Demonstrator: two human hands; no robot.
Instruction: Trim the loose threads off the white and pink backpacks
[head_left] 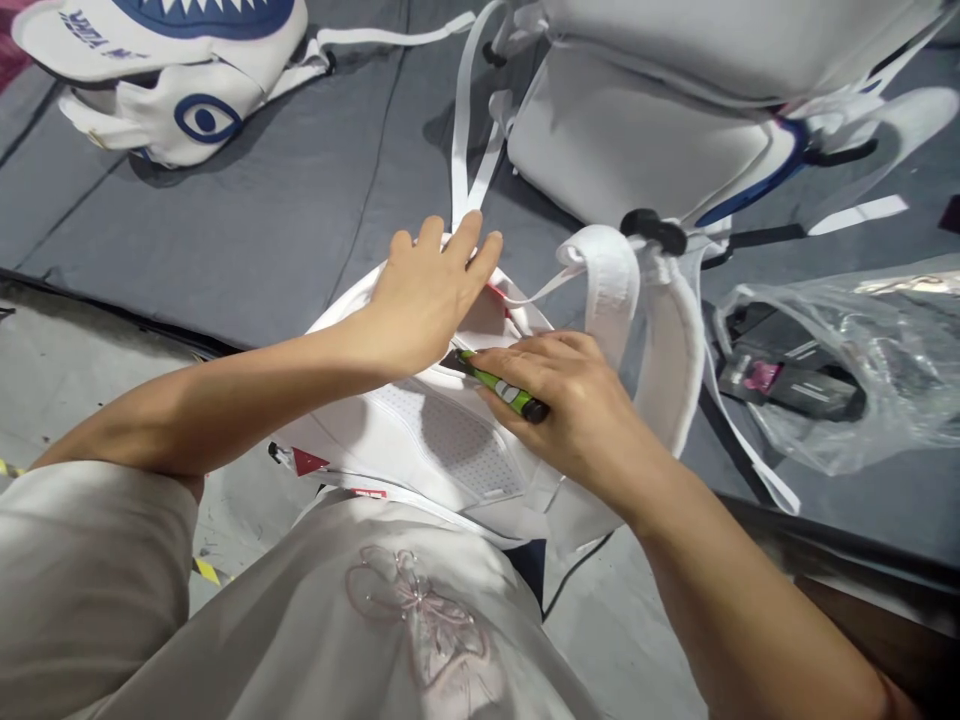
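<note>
A white backpack (442,440) lies at the near edge of the grey table (285,220), straight in front of the person, with its mesh back panel facing up and its padded shoulder straps (637,300) curving away to the far right. Its long axis runs from the near edge toward the far side, top end pointing far.

The left hand (427,290) lies flat on the far part of the backpack, fingers spread and pointing far, pressing the fabric and holding nothing. The right hand (562,400) rests on the backpack just right of centre and grips a green pen-like tool (499,387) with a black end. The tool's long axis slants from far left to near right; its tip points far left, touching the fabric just beside the left hand's wrist.

To the right lies a clear plastic bag (847,360) with dark packets inside. Farther off, a second white backpack (675,120) lies on the far right, and a shark-faced backpack (172,70) with blue eye and teeth on the far left.
</note>
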